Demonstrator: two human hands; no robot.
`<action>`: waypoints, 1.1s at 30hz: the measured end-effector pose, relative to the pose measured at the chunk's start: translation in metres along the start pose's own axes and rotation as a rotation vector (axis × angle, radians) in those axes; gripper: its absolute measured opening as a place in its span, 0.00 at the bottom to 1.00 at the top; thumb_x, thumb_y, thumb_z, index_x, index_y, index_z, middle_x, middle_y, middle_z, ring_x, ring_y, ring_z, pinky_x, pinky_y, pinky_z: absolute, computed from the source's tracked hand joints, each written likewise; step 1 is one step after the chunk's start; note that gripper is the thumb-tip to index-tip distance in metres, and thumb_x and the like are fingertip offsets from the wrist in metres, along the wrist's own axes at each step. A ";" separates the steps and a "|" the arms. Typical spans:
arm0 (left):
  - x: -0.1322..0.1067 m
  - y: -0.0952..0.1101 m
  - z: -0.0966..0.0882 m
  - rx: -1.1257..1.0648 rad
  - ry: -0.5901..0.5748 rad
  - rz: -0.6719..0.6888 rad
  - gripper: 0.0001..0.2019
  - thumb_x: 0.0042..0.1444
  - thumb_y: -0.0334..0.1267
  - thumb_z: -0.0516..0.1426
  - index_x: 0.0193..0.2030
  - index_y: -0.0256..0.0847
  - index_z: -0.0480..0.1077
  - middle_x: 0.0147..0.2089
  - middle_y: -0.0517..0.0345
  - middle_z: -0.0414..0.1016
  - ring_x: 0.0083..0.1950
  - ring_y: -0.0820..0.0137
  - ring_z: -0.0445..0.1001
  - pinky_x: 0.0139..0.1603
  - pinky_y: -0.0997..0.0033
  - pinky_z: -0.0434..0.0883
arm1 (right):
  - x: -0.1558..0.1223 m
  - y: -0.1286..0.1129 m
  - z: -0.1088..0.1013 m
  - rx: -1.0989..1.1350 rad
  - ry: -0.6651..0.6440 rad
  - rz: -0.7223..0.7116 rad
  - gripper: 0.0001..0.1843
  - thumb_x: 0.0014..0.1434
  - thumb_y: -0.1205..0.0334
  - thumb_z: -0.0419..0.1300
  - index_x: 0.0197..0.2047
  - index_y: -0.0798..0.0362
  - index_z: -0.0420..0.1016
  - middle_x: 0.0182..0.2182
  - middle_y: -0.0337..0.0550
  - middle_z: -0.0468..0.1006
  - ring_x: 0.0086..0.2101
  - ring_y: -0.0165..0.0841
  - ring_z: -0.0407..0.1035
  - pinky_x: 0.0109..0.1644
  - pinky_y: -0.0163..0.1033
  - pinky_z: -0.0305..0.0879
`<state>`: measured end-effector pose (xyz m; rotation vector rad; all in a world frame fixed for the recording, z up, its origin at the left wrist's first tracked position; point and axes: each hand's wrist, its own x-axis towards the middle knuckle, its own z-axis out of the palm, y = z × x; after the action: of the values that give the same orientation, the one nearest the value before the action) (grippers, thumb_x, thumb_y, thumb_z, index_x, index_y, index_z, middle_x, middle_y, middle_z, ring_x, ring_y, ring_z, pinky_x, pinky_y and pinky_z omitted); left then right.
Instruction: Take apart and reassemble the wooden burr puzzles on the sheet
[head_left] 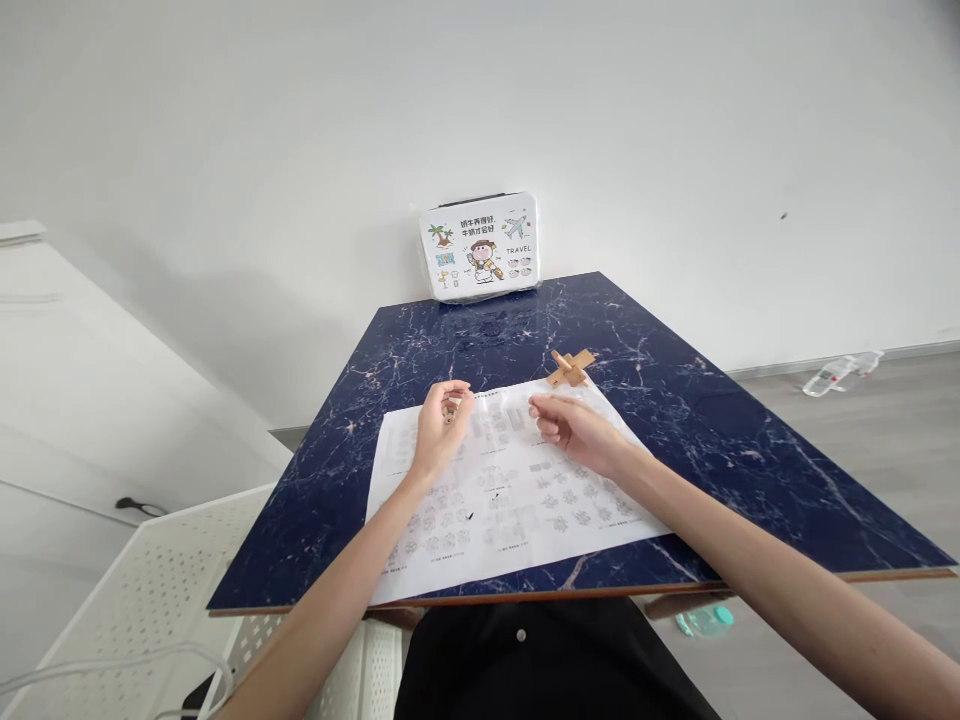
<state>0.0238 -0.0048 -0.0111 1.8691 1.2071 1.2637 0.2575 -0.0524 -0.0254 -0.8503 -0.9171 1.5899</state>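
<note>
A white instruction sheet point(502, 500) with printed diagrams lies on the dark blue marbled table point(675, 420). My left hand point(441, 425) rests on the sheet's upper left part with its fingers curled round a small brownish piece I cannot make out clearly. My right hand point(574, 430) lies on the sheet's upper right part, fingers bent and pressed together, pointing left. A wooden interlocking cross puzzle point(570, 368) sits at the sheet's far right corner, just beyond my right hand and not touched by it.
A white printed box with cartoon pictures point(480, 245) stands against the wall at the table's far edge. A white perforated cart point(150, 590) is at my left. A clear plastic bottle point(840, 373) lies on the grey floor at right.
</note>
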 end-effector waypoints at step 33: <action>0.012 -0.038 -0.067 0.514 -0.529 0.160 0.42 0.58 0.62 0.65 0.75 0.53 0.57 0.75 0.44 0.59 0.76 0.44 0.58 0.73 0.41 0.60 | -0.007 0.012 0.014 -0.490 -0.196 -0.008 0.21 0.64 0.40 0.66 0.39 0.51 0.74 0.33 0.43 0.79 0.26 0.29 0.63 0.29 0.39 0.57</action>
<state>-0.0501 0.0208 -0.0115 2.4984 1.1648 0.4774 0.2417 -0.0630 -0.0295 -1.0321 -1.4859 1.4802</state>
